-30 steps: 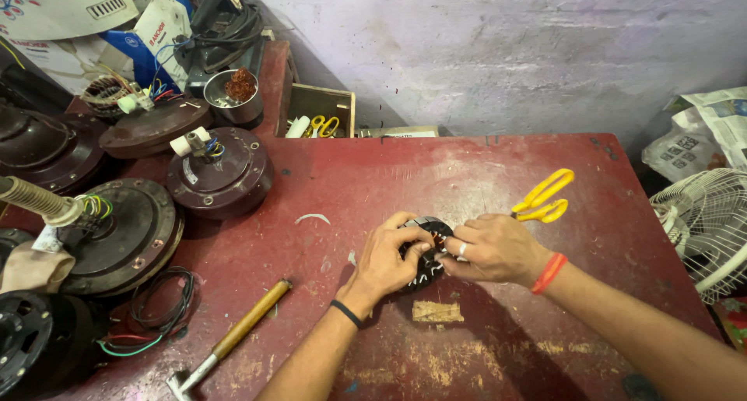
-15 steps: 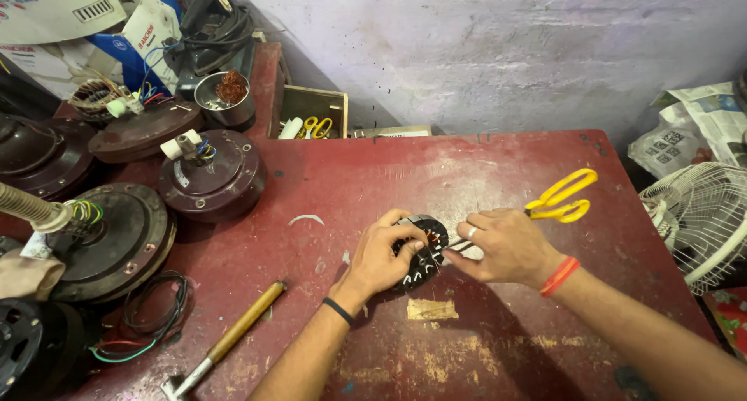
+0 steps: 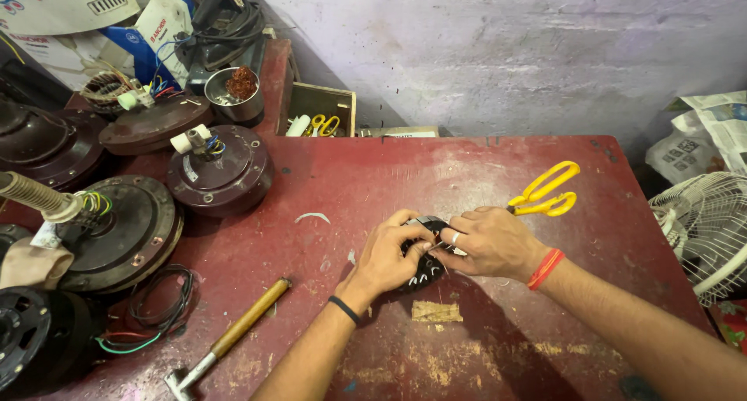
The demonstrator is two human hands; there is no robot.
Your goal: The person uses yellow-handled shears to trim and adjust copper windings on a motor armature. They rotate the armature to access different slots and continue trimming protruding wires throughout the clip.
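The left hand (image 3: 389, 255) curls over a small black round part (image 3: 426, 270) on the red table (image 3: 389, 175), fingers closed on its near edge; the right hand (image 3: 492, 244) meets it from the other side, fingertips pinched narrow on the part's top, a ring on one finger and a red band at the wrist; the part lies flat on the table between both hands, mostly hidden; a scrap of tan paper (image 3: 436, 311) lies just in front of it; yellow scissors (image 3: 546, 192) rest just beyond the right hand; a wooden-handled hammer (image 3: 229, 339) lies to the left, well apart; round brown fan motors (image 3: 220, 170) crowd the table's left side
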